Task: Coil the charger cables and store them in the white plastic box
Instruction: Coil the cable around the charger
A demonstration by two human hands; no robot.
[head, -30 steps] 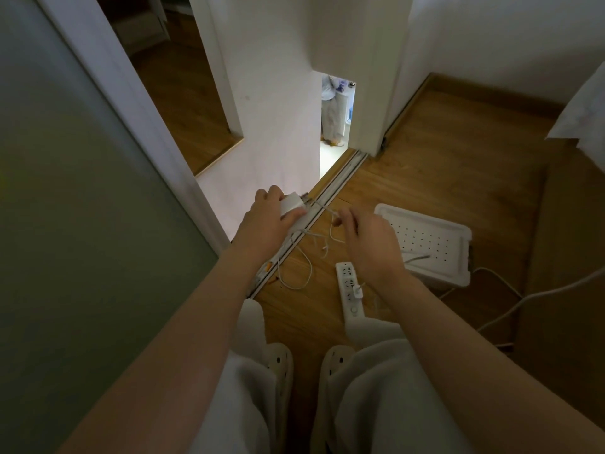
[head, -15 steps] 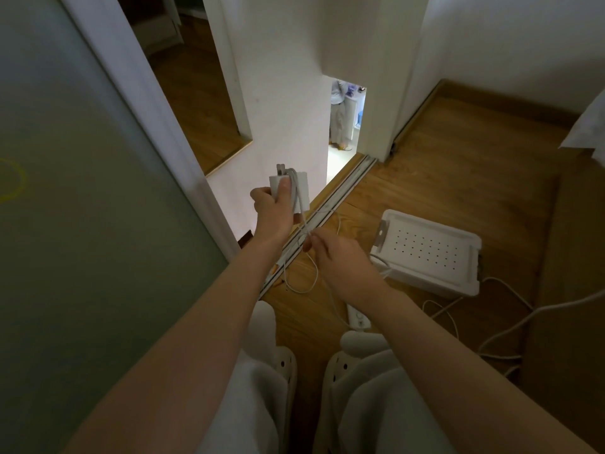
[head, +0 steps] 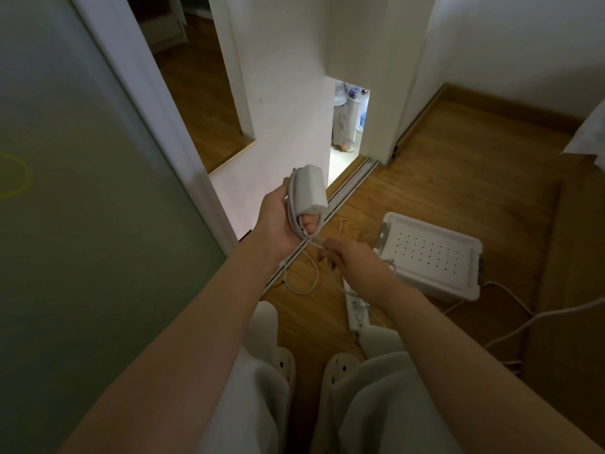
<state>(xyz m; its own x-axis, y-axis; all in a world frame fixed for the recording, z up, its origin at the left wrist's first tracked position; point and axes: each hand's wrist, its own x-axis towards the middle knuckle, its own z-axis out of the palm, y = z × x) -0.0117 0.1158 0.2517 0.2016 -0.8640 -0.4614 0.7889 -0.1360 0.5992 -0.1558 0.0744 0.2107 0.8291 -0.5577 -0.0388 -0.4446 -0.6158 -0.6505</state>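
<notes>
White plastic is most of what is being handled: a white charger brick stands upright in the left hand, whose fingers curl round it from behind, one digit showing under its lower edge. Several turns of thin white cable lie along the brick's left side. The right hand, just below and to the right, pinches the cable between its fingers. A slack loop hangs beside it, above the metal sliding-door track and the wooden floor. The white plastic box lies on the floor right of the right hand, perforated face up, apart from both hands. A white power strip lies on the floor near the box, partly hidden under the right forearm, just ahead of pale perforated slippers. Thicker white cords trail across the floor to the right of the box. A frosted glass door fills the left side.
</notes>
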